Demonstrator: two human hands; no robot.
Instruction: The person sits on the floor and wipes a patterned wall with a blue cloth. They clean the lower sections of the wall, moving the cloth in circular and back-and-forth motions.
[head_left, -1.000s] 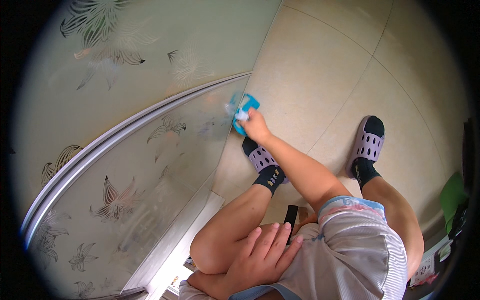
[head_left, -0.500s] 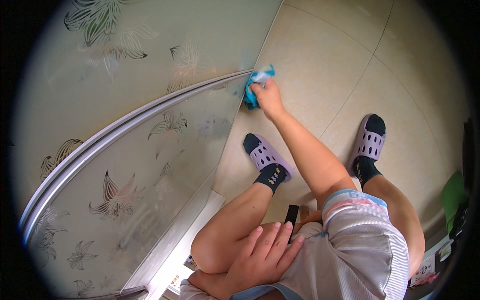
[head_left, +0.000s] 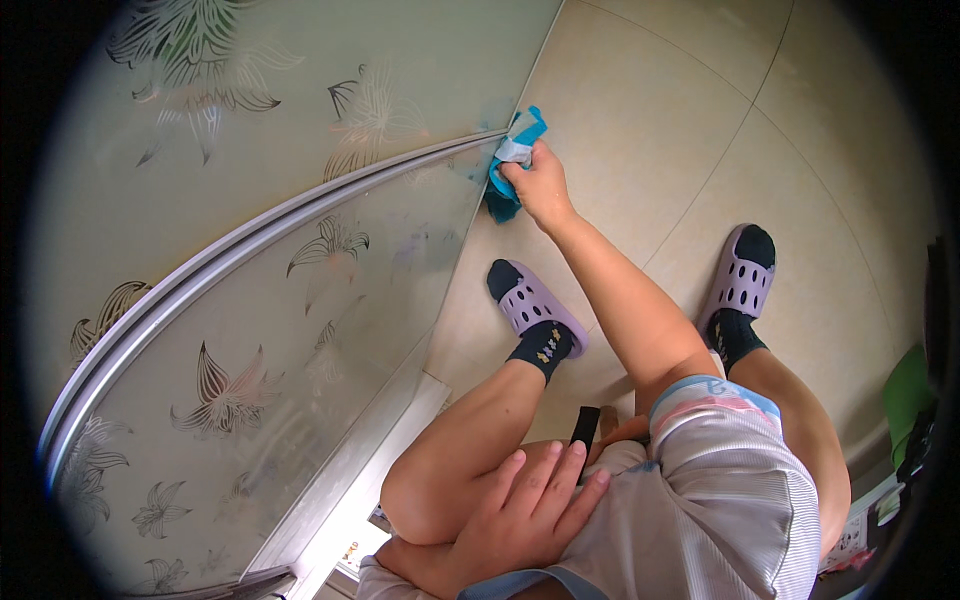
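Observation:
My right hand (head_left: 540,185) is closed around a blue cloth (head_left: 505,203) with a pale band or patch on it. It presses the cloth to the edge of a frosted glass panel (head_left: 400,260), where the panel's curved metal trim (head_left: 250,215) ends. Part of the cloth sticks out above my thumb, and the rest hangs below my fingers. My left hand (head_left: 530,510) lies on my lap with its fingers spread, holding nothing. Its fingertips are beside a black strip (head_left: 585,428).
Dark flower patterns (head_left: 225,390) cover the glass. My feet, in purple slippers (head_left: 540,305), stand apart on the beige tiled floor (head_left: 640,120). A pale ledge (head_left: 400,425) runs along the panel's lower edge. A green object (head_left: 905,390) and other items sit at the far right.
My right hand has shifted only slightly, still at the panel edge. The cloth's upper end now reaches a little higher. My left hand stays put.

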